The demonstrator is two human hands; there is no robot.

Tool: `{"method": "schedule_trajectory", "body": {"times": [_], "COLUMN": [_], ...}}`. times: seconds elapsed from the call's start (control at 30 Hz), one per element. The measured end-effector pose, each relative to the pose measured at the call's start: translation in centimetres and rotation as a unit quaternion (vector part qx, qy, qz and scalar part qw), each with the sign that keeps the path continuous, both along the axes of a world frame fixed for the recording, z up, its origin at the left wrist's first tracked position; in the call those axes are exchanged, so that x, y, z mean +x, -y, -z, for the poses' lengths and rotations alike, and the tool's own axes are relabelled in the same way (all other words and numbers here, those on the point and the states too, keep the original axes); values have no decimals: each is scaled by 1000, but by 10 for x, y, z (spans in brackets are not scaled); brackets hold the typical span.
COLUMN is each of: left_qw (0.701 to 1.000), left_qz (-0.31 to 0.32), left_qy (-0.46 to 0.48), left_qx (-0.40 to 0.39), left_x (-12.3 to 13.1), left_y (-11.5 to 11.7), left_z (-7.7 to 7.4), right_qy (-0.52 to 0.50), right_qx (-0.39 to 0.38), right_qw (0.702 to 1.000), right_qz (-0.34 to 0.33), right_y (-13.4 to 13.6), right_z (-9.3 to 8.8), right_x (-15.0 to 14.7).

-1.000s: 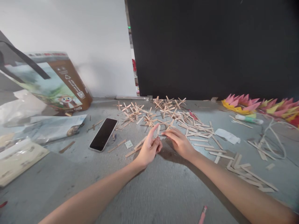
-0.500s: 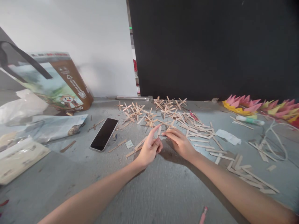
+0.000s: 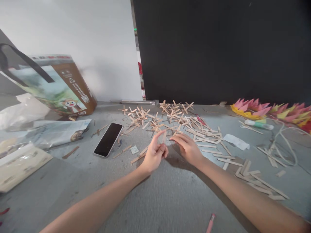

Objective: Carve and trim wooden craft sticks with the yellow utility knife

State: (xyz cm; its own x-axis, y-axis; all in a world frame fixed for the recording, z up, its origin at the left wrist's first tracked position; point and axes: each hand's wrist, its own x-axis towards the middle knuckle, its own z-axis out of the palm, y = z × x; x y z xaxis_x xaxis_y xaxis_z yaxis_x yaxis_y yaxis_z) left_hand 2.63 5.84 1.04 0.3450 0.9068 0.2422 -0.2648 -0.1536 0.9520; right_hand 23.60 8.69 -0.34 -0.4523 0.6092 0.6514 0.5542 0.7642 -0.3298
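Taking the phone [image 3: 108, 140] as the landmark, both hands are to its right, close together just above the table [image 3: 136, 200]. The left hand [image 3: 155, 152], nearer the phone, is narrowed with its index finger stretched out and its thumb bent in; a single wooden stick [image 3: 164, 137] appears to be held there, tilted up between finger and thumb. The right hand [image 3: 188, 148], farther right of the phone, has its fingers bunched and pointing toward that stick; whether they grip anything, I cannot tell, as the fingertips are too small and dim. The step in hand looks to be close work on this one stick, with the left hand steadying it and the right hand ready beside it. The next move, I judge, calls for a firm but light left pinch and a careful right fingertip, since so thin a piece could easily twist. Beyond the phone and to its right lie the crossed sticks [image 3: 140, 120], some stacked on one another; the loose sticks [image 3: 209, 140] spread farther right of the phone, and a pencil [image 3: 211, 223] lies nearer the person than the phone.
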Motion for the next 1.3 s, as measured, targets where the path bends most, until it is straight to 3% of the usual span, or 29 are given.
{"method": "schedule_trajectory", "body": {"times": [0.13, 0.37, 1.3], "left_qw": [998, 997, 999], "left_qz": [-44, -2, 23], "left_qy": [17, 14, -26], "left_qx": [-39, -73, -26], "left_x": [0, -1, -1], "left_y": [-4, -5, -3], "left_z": [-2, 2, 4], "right_qy": [-13, -8, 4], "right_qx": [-9, 3, -6], "right_qw": [1000, 1000, 999], "right_qz": [-1, -11, -43], "right_y": [3, 3, 3], "right_z": [-3, -2, -3], "right_x": [-1, -1, -1]}}
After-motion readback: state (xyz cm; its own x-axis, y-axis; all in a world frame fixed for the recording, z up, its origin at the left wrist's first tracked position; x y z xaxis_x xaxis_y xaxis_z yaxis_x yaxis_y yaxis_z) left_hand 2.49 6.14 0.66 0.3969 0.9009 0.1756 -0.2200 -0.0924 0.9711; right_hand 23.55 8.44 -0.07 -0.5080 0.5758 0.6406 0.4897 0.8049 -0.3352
